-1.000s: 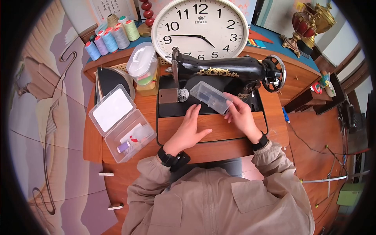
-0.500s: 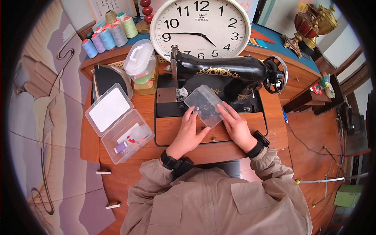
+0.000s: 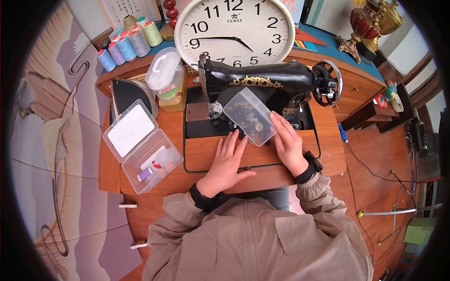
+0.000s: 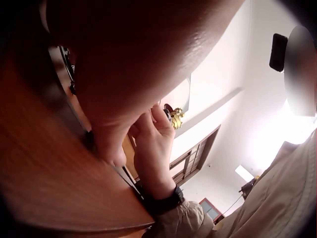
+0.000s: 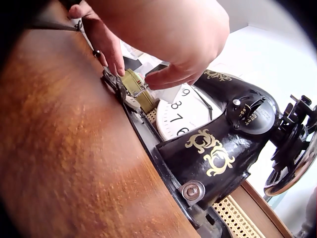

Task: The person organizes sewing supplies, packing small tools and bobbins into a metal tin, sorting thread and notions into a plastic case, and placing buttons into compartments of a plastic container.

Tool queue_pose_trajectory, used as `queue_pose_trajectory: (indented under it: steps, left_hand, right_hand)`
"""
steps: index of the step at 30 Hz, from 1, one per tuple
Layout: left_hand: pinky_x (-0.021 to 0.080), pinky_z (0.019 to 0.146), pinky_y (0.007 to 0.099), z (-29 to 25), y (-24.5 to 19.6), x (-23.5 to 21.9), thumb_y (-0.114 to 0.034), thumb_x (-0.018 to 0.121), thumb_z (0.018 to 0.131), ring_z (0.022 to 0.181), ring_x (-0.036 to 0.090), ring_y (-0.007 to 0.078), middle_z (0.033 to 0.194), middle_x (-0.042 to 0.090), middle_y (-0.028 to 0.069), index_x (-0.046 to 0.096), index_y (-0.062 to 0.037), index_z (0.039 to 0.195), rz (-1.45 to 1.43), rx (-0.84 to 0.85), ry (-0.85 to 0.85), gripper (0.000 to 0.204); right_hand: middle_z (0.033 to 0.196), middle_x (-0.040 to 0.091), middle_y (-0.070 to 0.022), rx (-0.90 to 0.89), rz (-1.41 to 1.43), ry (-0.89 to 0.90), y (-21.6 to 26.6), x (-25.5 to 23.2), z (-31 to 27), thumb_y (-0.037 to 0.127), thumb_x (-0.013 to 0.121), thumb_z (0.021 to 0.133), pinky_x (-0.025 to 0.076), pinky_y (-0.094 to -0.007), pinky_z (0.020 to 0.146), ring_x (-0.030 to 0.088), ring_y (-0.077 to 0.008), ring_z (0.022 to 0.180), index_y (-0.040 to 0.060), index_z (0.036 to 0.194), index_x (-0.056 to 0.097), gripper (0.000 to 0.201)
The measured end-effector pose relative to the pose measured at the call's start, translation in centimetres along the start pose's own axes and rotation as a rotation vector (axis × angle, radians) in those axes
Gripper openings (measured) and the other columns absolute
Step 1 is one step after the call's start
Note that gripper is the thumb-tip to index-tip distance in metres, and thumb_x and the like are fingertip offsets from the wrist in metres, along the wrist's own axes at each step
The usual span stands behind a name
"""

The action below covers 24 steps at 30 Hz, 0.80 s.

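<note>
My right hand point(image 3: 289, 145) grips a clear plastic box point(image 3: 243, 105) by its right side, tilted over the black bed of the sewing machine point(image 3: 262, 78). Small round pieces like buttons or snaps point(image 3: 258, 126) show through its plastic. More dark round pieces point(image 3: 216, 124) lie on the bed by the box's lower left edge. My left hand point(image 3: 227, 164) is spread low over the wooden panel, its fingertips close to those pieces. One small piece point(image 3: 247, 167) sits on the wood near the left thumb. In the right wrist view, my right hand point(image 5: 173, 39) hides much of the box.
An open clear case point(image 3: 154, 161) with a purple thread spool point(image 3: 145, 174) stands on the left. Behind it are a lidded container point(image 3: 165, 75) and several thread cones point(image 3: 125, 49). A large clock point(image 3: 234, 33) leans behind the machine; its handwheel point(image 3: 327, 83) is at the right.
The box has been tipped over toward the left hand, then raised slightly. Small round pieces have appeared on the bed and wooden panel. The left hand has spread out below the box.
</note>
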<state>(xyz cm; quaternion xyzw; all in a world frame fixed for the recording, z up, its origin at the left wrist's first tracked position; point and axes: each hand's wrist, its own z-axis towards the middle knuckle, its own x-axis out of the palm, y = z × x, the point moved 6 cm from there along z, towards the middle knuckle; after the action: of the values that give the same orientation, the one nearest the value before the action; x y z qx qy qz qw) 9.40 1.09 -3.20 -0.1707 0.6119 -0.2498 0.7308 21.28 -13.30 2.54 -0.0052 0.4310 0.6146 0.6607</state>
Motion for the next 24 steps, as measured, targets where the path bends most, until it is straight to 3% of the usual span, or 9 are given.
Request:
queue_pose_trajectory:
  steps: [8,11,13,14,15,17,20,23,24]
  left_hand:
    - [0.016,0.121,0.059,1.0,0.7,0.7,-0.03,0.059,0.101,0.151,0.017,0.0446,0.161,0.017,0.0276,0.031,-0.0011,0.154,0.1,-0.031,0.076,0.067]
    - [0.017,0.122,0.0571,1.7,1.3,0.4,-0.021,0.056,0.102,0.151,0.018,0.0447,0.161,0.018,0.0275,0.032,-0.0026,0.154,0.059,-0.039,0.061,0.06]
    - [0.02,0.121,0.0578,2.4,1.7,0.4,-0.015,0.056,0.102,0.15,0.02,0.0451,0.159,0.02,0.0272,0.032,-0.003,0.153,0.032,-0.005,0.015,0.058]
    - [0.022,0.121,0.0549,2.8,1.9,0.3,-0.009,0.056,0.099,0.149,0.022,0.0448,0.159,0.021,0.0273,0.036,-0.0003,0.151,0.028,-0.019,0.001,0.057]
    - [0.022,0.121,0.0549,3.2,2.0,0.2,-0.009,0.056,0.099,0.149,0.022,0.0448,0.159,0.021,0.0273,0.036,-0.0003,0.151,0.031,-0.018,0.003,0.057]
    - [0.026,0.121,0.0516,3.9,2.2,-0.3,-0.003,0.058,0.096,0.148,0.024,0.0454,0.158,0.023,0.0271,0.038,0.0003,0.149,-0.057,-0.022,-0.02,0.056]
    - [0.029,0.12,0.0497,3.9,1.0,-1.4,-0.004,0.063,0.093,0.147,0.026,0.0462,0.156,0.026,0.0278,0.039,0.0008,0.146,-0.063,-0.017,-0.08,0.059]
    - [0.032,0.118,0.0455,2.9,0.0,-2.3,-0.008,0.066,0.093,0.146,0.029,0.0456,0.158,0.026,0.0262,0.037,-0.0029,0.149,-0.028,-0.019,-0.126,0.063]
    - [0.033,0.118,0.045,2.4,-0.2,-2.6,-0.006,0.064,0.093,0.145,0.031,0.0459,0.158,0.027,0.0262,0.037,-0.0028,0.149,-0.16,-0.063,-0.107,0.062]
  right_hand:
    - [0.129,0.064,-0.0214,0.038,0.216,-0.042,0.2,-2.1,-0.7,-0.009,0.055,0.095,0.052,-0.0332,0.096,0.065,-0.0297,0.118,-0.0013,0.136,0.06,0.042]
    - [0.128,0.066,-0.0185,0.159,0.353,-0.042,0.2,-2.8,-1.4,-0.005,0.055,0.098,0.052,-0.0304,0.093,0.066,-0.0241,0.112,-0.0026,0.137,0.059,0.039]
    - [0.127,0.066,-0.0147,0.359,0.673,-0.089,-0.7,-2.8,-2.1,-0.002,0.055,0.101,0.052,-0.0273,0.09,0.068,-0.0186,0.104,-0.0026,0.139,0.057,0.038]
    - [0.124,0.068,-0.0126,0.407,0.777,-0.072,-1.1,-2.7,-2.5,0.003,0.054,0.104,0.054,-0.0245,0.079,0.069,-0.0145,0.09,-0.0011,0.141,0.056,0.037]
    - [0.124,0.068,-0.0126,0.407,0.779,-0.074,-1.1,-3.1,-2.5,0.003,0.054,0.104,0.054,-0.0245,0.079,0.069,-0.0145,0.09,-0.0011,0.141,0.056,0.037]
    - [0.119,0.07,-0.0129,0.545,0.926,-0.01,-1.2,-3.3,-2.9,0.009,0.05,0.106,0.054,-0.0232,0.063,0.068,-0.0127,0.074,-0.0004,0.141,0.055,0.036]
    - [0.112,0.072,-0.0123,0.681,1.0,0.025,-1.8,-3.7,-3.8,0.015,0.048,0.107,0.048,-0.0217,0.051,0.063,-0.0108,0.061,0.0001,0.138,0.056,0.035]
    - [0.107,0.074,-0.0109,0.804,1.014,0.118,-2.7,-4.1,-5.4,0.016,0.047,0.107,0.045,-0.0196,0.048,0.06,-0.009,0.056,0.0002,0.134,0.058,0.032]
    - [0.107,0.074,-0.0109,0.809,1.016,0.112,-3.0,-4.4,-5.8,0.016,0.047,0.107,0.045,-0.0196,0.048,0.06,-0.009,0.056,0.0002,0.134,0.058,0.032]
